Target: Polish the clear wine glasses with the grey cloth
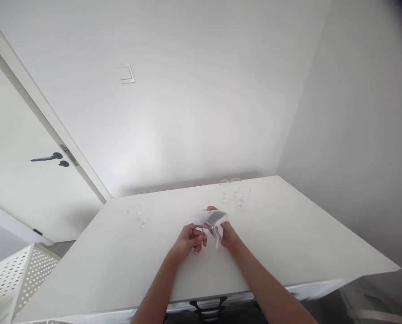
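My left hand (188, 241) is closed round the lower part of a clear stemmed glass (206, 231), tilted over the middle of the table. Part of the round foot shows below my fingers. A white cloth (214, 217) covers the bowl and hangs down on its right side. My right hand (228, 235) grips the cloth against the bowl, with fingertips showing over its far edge. The cloth hides much of the glass.
Three clear stemmed glasses (235, 189) stand upright near the table's back edge. Another stemmed glass (142, 220) stands to the left. The white table (288, 234) meets the wall behind. A perforated white cabinet (28, 279) is at lower left, below a door (21, 135).
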The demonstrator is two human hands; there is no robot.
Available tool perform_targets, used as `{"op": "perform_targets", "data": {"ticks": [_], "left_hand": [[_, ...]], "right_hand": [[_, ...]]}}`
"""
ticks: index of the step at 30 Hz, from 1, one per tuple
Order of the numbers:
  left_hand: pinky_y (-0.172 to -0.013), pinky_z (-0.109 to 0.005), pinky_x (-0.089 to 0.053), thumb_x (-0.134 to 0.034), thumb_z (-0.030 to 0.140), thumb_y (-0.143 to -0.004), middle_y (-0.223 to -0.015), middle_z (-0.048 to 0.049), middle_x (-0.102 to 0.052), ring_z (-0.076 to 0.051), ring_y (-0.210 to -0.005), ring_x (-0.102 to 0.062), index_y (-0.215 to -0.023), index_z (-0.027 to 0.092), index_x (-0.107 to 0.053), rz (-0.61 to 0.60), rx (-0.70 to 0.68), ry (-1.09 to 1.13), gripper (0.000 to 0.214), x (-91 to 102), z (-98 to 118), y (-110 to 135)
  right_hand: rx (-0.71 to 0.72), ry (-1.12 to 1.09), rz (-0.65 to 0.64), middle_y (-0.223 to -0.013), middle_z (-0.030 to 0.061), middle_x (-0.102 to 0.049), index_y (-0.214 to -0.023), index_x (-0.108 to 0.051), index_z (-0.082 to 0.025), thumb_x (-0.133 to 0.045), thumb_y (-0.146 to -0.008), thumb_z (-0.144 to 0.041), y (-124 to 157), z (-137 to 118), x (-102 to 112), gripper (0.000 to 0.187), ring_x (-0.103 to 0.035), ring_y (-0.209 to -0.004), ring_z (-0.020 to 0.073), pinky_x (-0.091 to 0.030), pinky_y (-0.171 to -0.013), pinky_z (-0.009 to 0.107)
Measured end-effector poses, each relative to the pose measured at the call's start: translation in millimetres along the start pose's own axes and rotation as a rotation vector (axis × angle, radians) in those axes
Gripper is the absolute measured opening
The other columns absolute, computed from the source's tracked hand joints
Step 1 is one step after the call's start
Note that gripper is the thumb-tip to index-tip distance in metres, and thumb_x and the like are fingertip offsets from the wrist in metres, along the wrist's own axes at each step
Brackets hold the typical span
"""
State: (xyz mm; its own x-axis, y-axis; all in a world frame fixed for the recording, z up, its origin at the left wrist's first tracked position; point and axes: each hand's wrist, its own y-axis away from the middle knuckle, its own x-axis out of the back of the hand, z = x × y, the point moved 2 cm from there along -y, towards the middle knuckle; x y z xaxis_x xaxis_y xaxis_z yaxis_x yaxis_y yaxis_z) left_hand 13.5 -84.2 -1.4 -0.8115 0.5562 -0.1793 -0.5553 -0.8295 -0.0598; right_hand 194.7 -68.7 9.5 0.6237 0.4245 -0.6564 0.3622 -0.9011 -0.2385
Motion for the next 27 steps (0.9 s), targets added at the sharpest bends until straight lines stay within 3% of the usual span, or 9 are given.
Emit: {"op": "perform_targets", "data": {"ticks": [2, 5, 8, 11, 13, 17, 20, 24, 27], "left_hand": [[-0.047, -0.025, -0.036, -0.080, 0.048, -0.084, -0.066, -0.0038, -0.064, -0.008, -0.044, -0.045, -0.107, 0.011, -0.067, 0.020, -0.017, -0.029, 0.045, 0.8, -1, 0], [-0.048, -0.024, -0.035, -0.075, 0.046, -0.086, -0.064, -0.0012, -0.062, -0.008, -0.044, -0.043, -0.106, 0.013, -0.066, 0.114, -0.056, -0.101, 0.040, 3.7, -7, -2], [-0.052, -0.023, -0.036, -0.069, 0.039, -0.088, -0.068, -0.0009, -0.064, -0.009, -0.051, -0.044, -0.103, 0.016, -0.067, 0.232, -0.109, -0.332, 0.027, 4.9, -10, -2], [-0.057, -0.025, -0.037, -0.065, 0.029, -0.087, -0.068, -0.0018, -0.066, -0.012, -0.059, -0.048, -0.091, 0.019, -0.069, 0.289, -0.172, -0.594, 0.012, 3.0, -9, 0], [-0.061, -0.027, -0.040, -0.064, 0.028, -0.088, -0.072, -0.0032, -0.070, -0.014, -0.062, -0.053, -0.098, 0.020, -0.071, 0.297, -0.189, -0.657, 0.014, 1.7, -7, 1], [-0.061, -0.029, -0.045, -0.065, 0.033, -0.091, -0.084, -0.0065, -0.077, -0.015, -0.060, -0.057, -0.125, 0.022, -0.067, 0.287, -0.159, -0.565, 0.036, -0.3, -5, 0], [-0.056, -0.028, -0.044, -0.067, 0.040, -0.092, -0.081, -0.0062, -0.076, -0.011, -0.053, -0.050, -0.127, 0.020, -0.063, 0.248, -0.132, -0.418, 0.040, -2.2, -3, -3], [-0.057, -0.026, -0.044, -0.073, 0.048, -0.090, -0.080, -0.0058, -0.073, -0.010, -0.053, -0.052, -0.121, 0.018, -0.058, 0.258, -0.169, -0.205, 0.046, -0.3, 3, -3], [-0.056, -0.025, -0.042, -0.075, 0.050, -0.089, -0.078, -0.0025, -0.071, -0.008, -0.052, -0.051, -0.121, 0.019, -0.056, 0.360, -0.226, -0.092, 0.048, 4.4, 7, -2]], "right_hand": [[-0.008, 0.062, -0.025, -0.104, 0.0078, -0.070, -0.116, -0.064, -0.027, -0.088, -0.063, -0.054, -1, -2, -7, 0.064, -0.066, -0.076, 0.0231, -0.055, -0.058, 0.034], [0.088, 0.265, 0.092, -0.101, 0.0066, -0.070, -0.111, -0.069, -0.026, -0.091, -0.060, -0.036, -2, -5, -10, 0.056, -0.064, -0.077, 0.0220, -0.054, -0.062, 0.033], [0.237, 0.551, 0.266, -0.088, 0.0033, -0.070, -0.095, -0.075, -0.025, -0.087, -0.061, -0.025, -3, -6, -6, 0.036, -0.060, -0.077, 0.0204, -0.052, -0.068, 0.032], [0.295, 0.709, 0.334, -0.081, 0.0023, -0.070, -0.081, -0.076, -0.025, -0.083, -0.067, -0.027, -5, -4, -2, 0.016, -0.058, -0.075, 0.0204, -0.051, -0.071, 0.034], [0.275, 0.638, 0.366, -0.083, 0.0026, -0.070, -0.080, -0.075, -0.024, -0.084, -0.069, -0.030, -7, -1, 1, 0.015, -0.060, -0.077, 0.0207, -0.051, -0.071, 0.033], [0.062, 0.181, 0.364, -0.083, 0.0029, -0.069, -0.091, -0.071, -0.023, -0.080, -0.076, -0.044, -10, 4, 3, 0.027, -0.063, -0.073, 0.0210, -0.051, -0.063, 0.032], [-0.052, -0.012, 0.326, -0.079, 0.0040, -0.068, -0.092, -0.069, -0.022, -0.073, -0.082, -0.055, -10, 8, 4, 0.034, -0.066, -0.074, 0.0233, -0.052, -0.060, 0.033], [-0.010, 0.009, 0.289, -0.092, 0.0062, -0.074, -0.095, -0.070, -0.024, -0.083, -0.072, -0.058, -11, 10, 7, 0.043, -0.070, -0.092, 0.0276, -0.058, -0.072, 0.037], [0.096, 0.036, 0.321, -0.106, 0.0067, -0.075, -0.104, -0.073, -0.026, -0.083, -0.073, -0.059, -12, 7, 8, 0.047, -0.069, -0.104, 0.0274, -0.059, -0.082, 0.039]]}}
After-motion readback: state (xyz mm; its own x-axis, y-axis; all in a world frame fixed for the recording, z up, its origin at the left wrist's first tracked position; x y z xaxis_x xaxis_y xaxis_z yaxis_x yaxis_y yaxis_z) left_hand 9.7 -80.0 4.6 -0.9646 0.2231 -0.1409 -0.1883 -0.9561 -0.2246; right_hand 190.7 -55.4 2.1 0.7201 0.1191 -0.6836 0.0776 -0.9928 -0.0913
